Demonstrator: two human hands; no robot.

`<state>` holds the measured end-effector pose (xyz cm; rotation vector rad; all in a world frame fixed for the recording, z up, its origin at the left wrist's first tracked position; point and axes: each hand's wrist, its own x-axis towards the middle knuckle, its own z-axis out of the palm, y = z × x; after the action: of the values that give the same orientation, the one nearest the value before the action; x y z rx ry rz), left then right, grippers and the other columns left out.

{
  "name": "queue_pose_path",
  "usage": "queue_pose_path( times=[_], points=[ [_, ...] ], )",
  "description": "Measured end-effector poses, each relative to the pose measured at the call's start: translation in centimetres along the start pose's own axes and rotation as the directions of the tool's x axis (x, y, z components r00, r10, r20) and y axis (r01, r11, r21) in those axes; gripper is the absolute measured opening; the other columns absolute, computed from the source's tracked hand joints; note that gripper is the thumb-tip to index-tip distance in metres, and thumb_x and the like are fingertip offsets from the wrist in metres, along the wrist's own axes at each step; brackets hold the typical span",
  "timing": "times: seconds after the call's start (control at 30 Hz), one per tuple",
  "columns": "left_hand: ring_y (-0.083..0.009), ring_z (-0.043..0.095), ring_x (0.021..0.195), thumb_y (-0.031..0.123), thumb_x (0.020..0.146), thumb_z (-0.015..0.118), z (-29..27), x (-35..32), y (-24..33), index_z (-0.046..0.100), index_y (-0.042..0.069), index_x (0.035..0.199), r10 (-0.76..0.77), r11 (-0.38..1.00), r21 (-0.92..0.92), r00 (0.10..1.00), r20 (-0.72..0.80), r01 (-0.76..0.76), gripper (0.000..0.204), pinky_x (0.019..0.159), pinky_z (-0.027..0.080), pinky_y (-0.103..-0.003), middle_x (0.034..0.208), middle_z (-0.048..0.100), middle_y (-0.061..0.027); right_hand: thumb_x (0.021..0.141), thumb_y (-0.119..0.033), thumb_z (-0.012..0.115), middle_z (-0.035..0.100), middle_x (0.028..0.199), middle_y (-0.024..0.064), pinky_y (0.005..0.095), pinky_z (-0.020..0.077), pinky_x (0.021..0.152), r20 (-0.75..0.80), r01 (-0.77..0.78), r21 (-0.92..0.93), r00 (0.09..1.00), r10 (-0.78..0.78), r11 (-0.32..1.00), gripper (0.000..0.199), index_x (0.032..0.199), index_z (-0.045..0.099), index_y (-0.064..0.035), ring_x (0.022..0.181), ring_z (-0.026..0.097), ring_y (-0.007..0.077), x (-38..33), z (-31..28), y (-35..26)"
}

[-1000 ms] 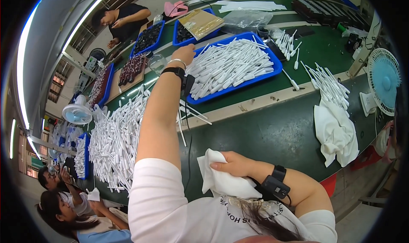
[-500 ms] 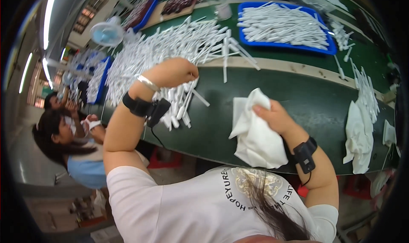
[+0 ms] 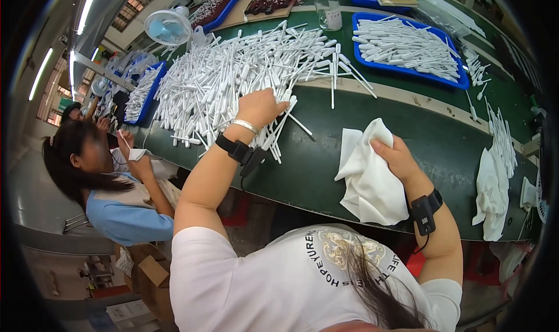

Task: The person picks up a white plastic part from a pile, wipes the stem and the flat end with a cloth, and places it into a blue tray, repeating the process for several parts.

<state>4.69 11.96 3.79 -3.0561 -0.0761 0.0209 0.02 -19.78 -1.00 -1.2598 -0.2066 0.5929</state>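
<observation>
A wide heap of thin white plastic sticks with thicker ends (image 3: pixel 215 82) lies on the green bench at the left. At the heap's near right edge is my left hand (image 3: pixel 260 107), its fingers curled down among the sticks. Whether a stick is between those fingers is hidden. My right hand (image 3: pixel 396 157) grips a white cloth (image 3: pixel 374 186) between thumb and fingers. The cloth hangs in loose folds over the bench's near edge, well to the right of the heap.
Blue trays (image 3: pixel 454 80) of similar sticks stand farther back. A glass jar (image 3: pixel 331 18) and a small fan (image 3: pixel 167 27) are beyond the heap. Another white cloth (image 3: pixel 492 198) lies at far right beside more sticks. A co-worker (image 3: pixel 119 180) sits at left.
My left hand has shifted right and its fingers now reach into the heap's edge. My right hand keeps the cloth, a little farther right. The view has turned slightly.
</observation>
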Motion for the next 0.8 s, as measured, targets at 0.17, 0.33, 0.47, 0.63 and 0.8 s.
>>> queue_pose_path(
  times=[0.17,0.33,0.47,0.63,0.8],
  points=[
    [-0.0328,0.058,0.067,0.045,0.074,0.052,0.9,0.5,-1.3,0.058,0.000,0.080,-0.069,0.996,-0.057,0.997,0.033,0.071,0.046,0.061,0.046,-0.040,0.073,0.061,-0.0162,0.083,-0.022,0.055,0.058,0.088,0.0042,0.0248,0.0459,0.069,0.013,0.003,-0.008,1.000,-0.003,1.000,0.026,0.099,0.054,-0.0008,0.077,0.056,0.0112,-0.1,0.3,-0.2],
    [-0.0186,0.058,0.051,0.023,0.079,0.053,-1.0,-1.1,-3.3,0.056,0.001,0.080,-0.130,0.676,-0.688,0.962,0.238,0.262,0.022,0.045,0.044,-0.028,0.065,0.061,-0.0136,0.083,-0.022,0.056,0.058,0.089,0.0046,0.0253,0.0462,0.070,0.014,-0.001,0.009,1.000,0.001,1.000,0.027,0.099,0.054,-0.0009,0.077,0.056,0.0118,0.0,-0.2,-0.2],
    [-0.0093,0.053,0.047,0.017,0.080,0.054,-3.1,-4.2,-3.0,0.053,0.001,0.089,-0.067,0.338,-0.882,0.943,0.327,0.330,0.019,0.042,0.042,-0.021,0.068,0.060,-0.0098,0.083,-0.020,0.056,0.058,0.090,0.0049,0.0262,0.0467,0.071,0.009,-0.072,0.121,0.997,0.071,0.990,0.027,0.101,0.053,-0.0007,0.078,0.057,0.0128,0.0,-0.4,-0.6],
    [-0.0114,0.056,0.051,0.015,0.085,0.052,-1.6,-5.6,5.2,0.050,0.004,0.091,0.355,-0.278,-0.904,0.909,0.219,0.326,0.013,0.045,0.046,-0.021,0.079,0.061,-0.0125,0.082,-0.021,0.056,0.058,0.092,0.0055,0.0266,0.0469,0.072,0.031,-0.089,0.263,0.996,0.084,0.961,0.029,0.103,0.052,-0.0006,0.079,0.057,0.0138,-0.3,-0.7,-0.8],
    [-0.0157,0.059,0.058,0.015,0.086,0.050,0.4,-4.9,11.1,0.050,0.003,0.088,0.526,-0.417,-0.800,0.832,0.175,0.432,0.012,0.049,0.049,-0.024,0.080,0.061,-0.0144,0.082,-0.022,0.057,0.058,0.093,0.0055,0.0268,0.0462,0.073,0.123,-0.078,0.172,0.991,0.057,0.982,0.034,0.107,0.051,-0.0007,0.081,0.057,0.0134,-0.6,-1.6,-0.4]
  ],
)
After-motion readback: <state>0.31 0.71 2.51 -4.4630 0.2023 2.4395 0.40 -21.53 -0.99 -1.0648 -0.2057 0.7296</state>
